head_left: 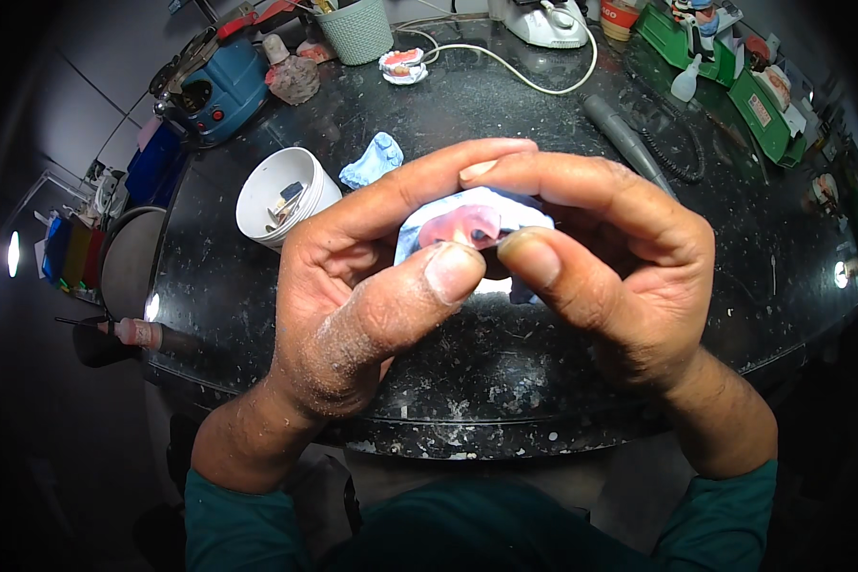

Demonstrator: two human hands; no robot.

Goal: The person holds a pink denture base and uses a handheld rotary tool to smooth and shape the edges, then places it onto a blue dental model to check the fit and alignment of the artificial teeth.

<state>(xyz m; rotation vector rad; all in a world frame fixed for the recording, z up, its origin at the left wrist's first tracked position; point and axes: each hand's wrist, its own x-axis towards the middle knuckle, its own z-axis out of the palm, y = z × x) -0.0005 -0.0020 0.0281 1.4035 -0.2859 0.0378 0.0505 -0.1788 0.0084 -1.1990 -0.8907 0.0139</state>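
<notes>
Both my hands are raised over the black workbench (467, 381), gripping one pale blue-white dental cast (494, 199) between them. A pink denture plate (453, 225) lies against the cast, facing me. My left hand (353, 272) holds the left side, its thumb pressed on the lower edge of the pink plate. White dust coats that thumb and wrist. My right hand (629, 253) grips the right side, thumb tip close to the left one, beside a small dark gap. The fingers of both hands curl round the far side and meet at the top, hiding much of the cast.
Left of the hands stands a white tub (286, 195) with small pieces inside; a blue plaster piece (374, 160) lies behind it. A grey handpiece (624, 143) with coiled cord rests at right. Farther back are a toothed dental model (403, 66), a blue machine (221, 86) and green trays (767, 116).
</notes>
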